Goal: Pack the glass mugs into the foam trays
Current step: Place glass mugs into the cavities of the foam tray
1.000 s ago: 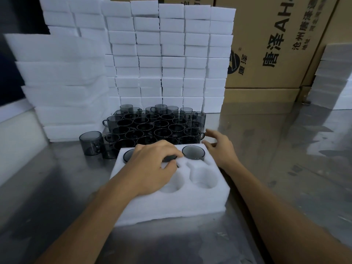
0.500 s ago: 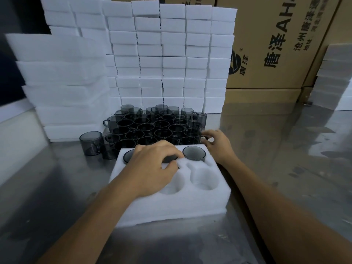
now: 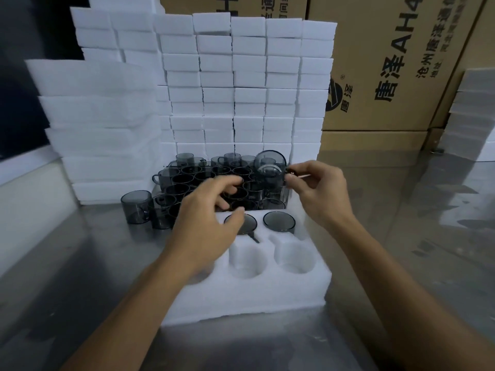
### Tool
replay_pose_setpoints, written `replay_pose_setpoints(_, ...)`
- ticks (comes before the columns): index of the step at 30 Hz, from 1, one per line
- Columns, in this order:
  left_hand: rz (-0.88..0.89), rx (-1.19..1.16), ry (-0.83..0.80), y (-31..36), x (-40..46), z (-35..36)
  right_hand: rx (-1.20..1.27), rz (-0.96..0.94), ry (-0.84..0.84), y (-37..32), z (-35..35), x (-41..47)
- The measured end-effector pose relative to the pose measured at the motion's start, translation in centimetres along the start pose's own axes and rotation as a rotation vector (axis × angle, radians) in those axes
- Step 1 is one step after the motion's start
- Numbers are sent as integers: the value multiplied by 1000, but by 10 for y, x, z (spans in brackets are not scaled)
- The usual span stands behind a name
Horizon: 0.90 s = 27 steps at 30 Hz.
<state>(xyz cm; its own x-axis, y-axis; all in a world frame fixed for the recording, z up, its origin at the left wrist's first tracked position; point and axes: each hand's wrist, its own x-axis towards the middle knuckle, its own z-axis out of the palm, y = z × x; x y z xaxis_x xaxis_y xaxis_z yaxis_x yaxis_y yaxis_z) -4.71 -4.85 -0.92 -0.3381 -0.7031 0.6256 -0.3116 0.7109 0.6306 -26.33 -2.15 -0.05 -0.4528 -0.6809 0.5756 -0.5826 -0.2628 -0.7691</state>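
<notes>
Right hand (image 3: 320, 192), right of frame centre, pinches a smoky glass mug (image 3: 270, 167) by its handle, the mug tilted and lifted above the cluster of loose mugs (image 3: 214, 183) at mid-frame. Left hand (image 3: 206, 223) hovers over the back-left part of the foam tray (image 3: 249, 295) at lower centre, fingers loosely curled and holding nothing. Two mugs sit in the tray's back row, middle pocket (image 3: 242, 223) and right pocket (image 3: 279, 221); the two front pockets in view hold none; white foam stacks (image 3: 241, 84) fill the upper centre
</notes>
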Motion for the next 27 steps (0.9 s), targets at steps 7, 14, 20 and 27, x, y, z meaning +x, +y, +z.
replay_pose_setpoints(7, 162, -32, 168, -3, 4, -15, 158, -250, -185, -50, 11, -36)
replay_pose_setpoints(14, 232, -33, 199, -5, 5, -17, 150, -367, -140, -51, 12, -43)
replay_pose_setpoints(20, 116, -192, 120, 0, 2, -17, 173, -385, -52, -50, 16, -45)
replay_pose_setpoints(27, -144, -511, 53, 9, 4, -18, 249, -353, -91, -52, 14, -44)
